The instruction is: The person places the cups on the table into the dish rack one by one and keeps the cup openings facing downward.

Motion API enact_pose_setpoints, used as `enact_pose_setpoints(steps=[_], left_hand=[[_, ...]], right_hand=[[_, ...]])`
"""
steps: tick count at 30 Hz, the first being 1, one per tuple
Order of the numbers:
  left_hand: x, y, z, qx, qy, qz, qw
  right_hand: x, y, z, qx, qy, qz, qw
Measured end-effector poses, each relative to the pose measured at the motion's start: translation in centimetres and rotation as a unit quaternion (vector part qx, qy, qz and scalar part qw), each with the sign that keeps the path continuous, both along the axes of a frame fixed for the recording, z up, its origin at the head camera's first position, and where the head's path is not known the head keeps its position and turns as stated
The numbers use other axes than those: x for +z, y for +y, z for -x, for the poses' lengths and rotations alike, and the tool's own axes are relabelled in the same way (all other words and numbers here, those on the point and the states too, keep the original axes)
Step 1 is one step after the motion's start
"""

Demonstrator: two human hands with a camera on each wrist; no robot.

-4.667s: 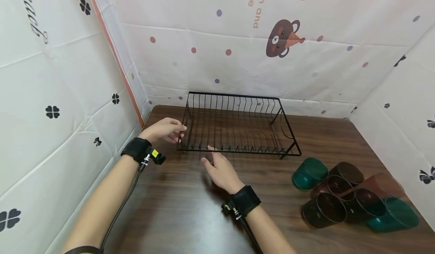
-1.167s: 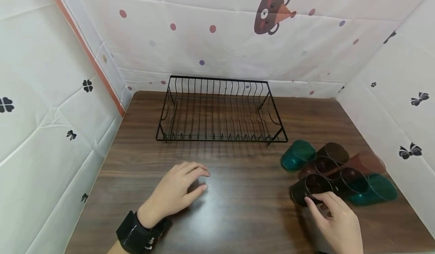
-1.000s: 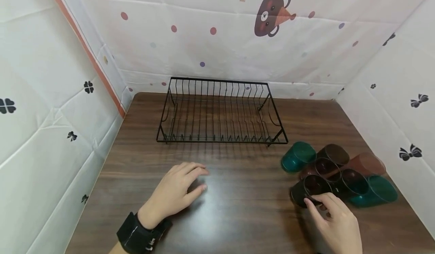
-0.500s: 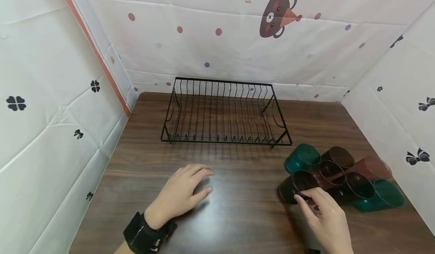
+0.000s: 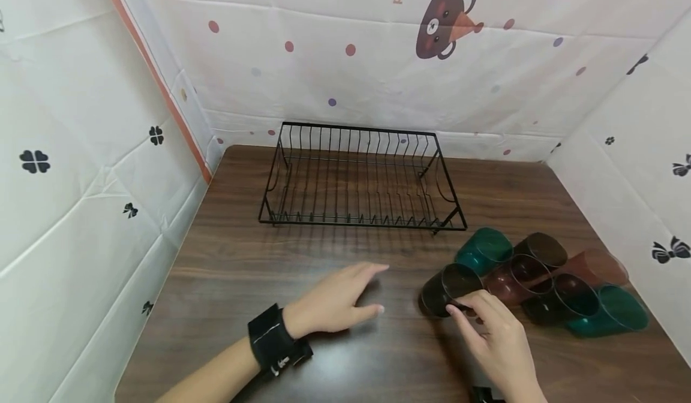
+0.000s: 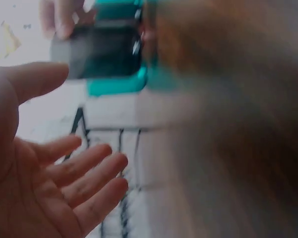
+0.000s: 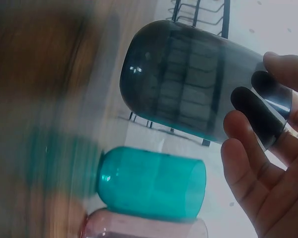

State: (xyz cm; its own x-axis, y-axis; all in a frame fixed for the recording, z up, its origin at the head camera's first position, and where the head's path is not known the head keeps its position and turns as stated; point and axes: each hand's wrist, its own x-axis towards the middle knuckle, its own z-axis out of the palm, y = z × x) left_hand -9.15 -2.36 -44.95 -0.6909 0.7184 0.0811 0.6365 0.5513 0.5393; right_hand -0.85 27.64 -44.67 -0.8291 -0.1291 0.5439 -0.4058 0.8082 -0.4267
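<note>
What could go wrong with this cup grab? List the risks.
1. The right hand pinches the dark smoky translucent plastic cup near its rim with few fingers; it may slip.
2. The cup lies beside the brown translucent cup and the teal plastic cup; lifting it could set these rolling.

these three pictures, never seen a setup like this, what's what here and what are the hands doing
No machine here: a person wears one camera on the head and one on each wrist. The wide picture is the head view, looking down at a brown table. The two blurry close-ups come from the wrists.

On the table stand a black wire dish rack and, to its right, a cluster of tinted plastic cups lying on their sides, among them a teal cup and a brown cup.

The right hand grips a dark smoky cup; the right wrist view shows its fingers round the rim. The left hand is open, holding nothing, next to that cup.
</note>
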Motion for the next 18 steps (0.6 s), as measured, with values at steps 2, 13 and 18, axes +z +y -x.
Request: enact_pose_setpoints(steps=[2, 13, 18], left_hand=[[-0.2, 1.0, 0.4, -0.009, -0.02, -0.004, 0.9998], [-1.2, 2.9, 1.4, -0.022, -0.065, -0.025, 0.9973], [-1.5, 2.9, 1.3, -0.025, -0.072, -0.038, 0.9964]], right_hand=[[0.0, -0.4, 0.0, 0.008, 0.004, 0.001, 1.0], [0.4, -2.9, 1.0, 0.068, 0.027, -0.004, 0.997], [0.9, -3.8, 1.2, 0.095, 0.037, -0.002, 0.995]])
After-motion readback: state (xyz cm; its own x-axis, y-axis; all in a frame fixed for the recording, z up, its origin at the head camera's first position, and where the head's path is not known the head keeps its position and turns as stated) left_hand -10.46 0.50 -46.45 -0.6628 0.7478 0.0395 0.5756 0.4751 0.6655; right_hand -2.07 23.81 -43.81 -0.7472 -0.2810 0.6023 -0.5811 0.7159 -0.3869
